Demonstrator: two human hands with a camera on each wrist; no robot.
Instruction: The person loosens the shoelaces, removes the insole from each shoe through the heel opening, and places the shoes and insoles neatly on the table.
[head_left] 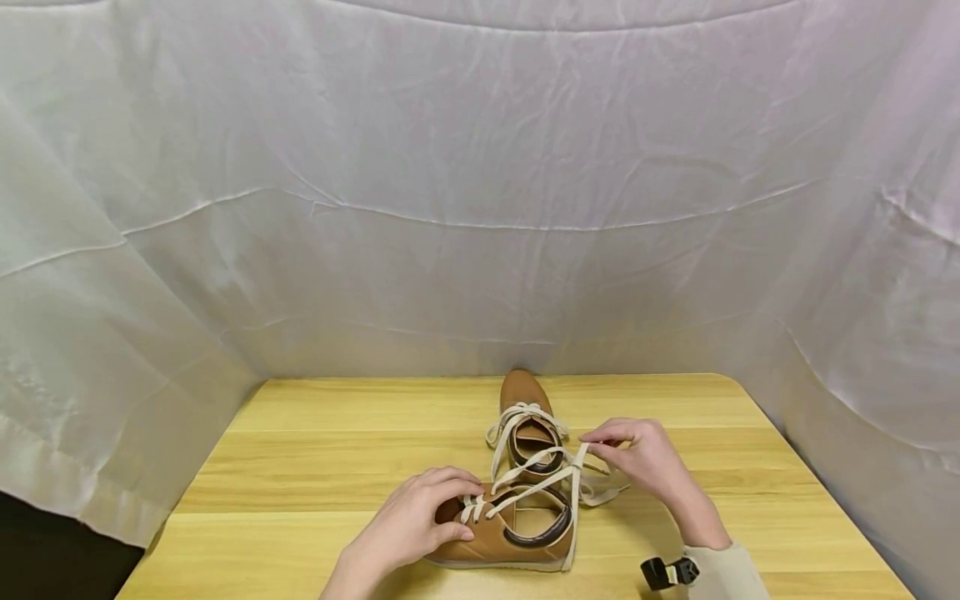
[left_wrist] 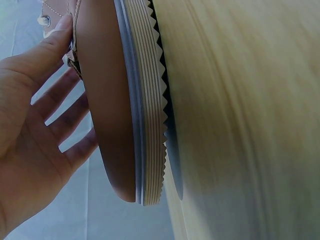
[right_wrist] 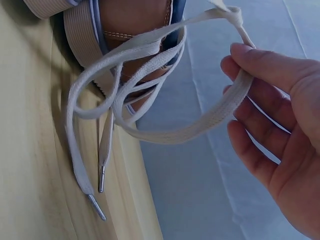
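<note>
A brown leather shoe (head_left: 487,543) sits sideways on the table, toe to the left. My left hand (head_left: 414,514) holds it across the front, thumb on the near side and fingers over the far side. In the left wrist view, its ridged pale sole (left_wrist: 151,110) faces the wood. My right hand (head_left: 637,457) pinches a cream shoelace (right_wrist: 239,95) between thumb and index finger, lifted to the right of the heel. The lace has a knot or crossing close to these fingertips. Loose lace loops and metal-tipped ends (right_wrist: 98,207) hang below.
A second brown shoe (head_left: 521,389), also laced in cream, stands just behind the first with its toe pointing away. Both are on a wooden table (head_left: 322,467). Pale cloth (head_left: 480,275) hangs behind and at both sides. A black strap device (head_left: 670,573) is at the right sleeve.
</note>
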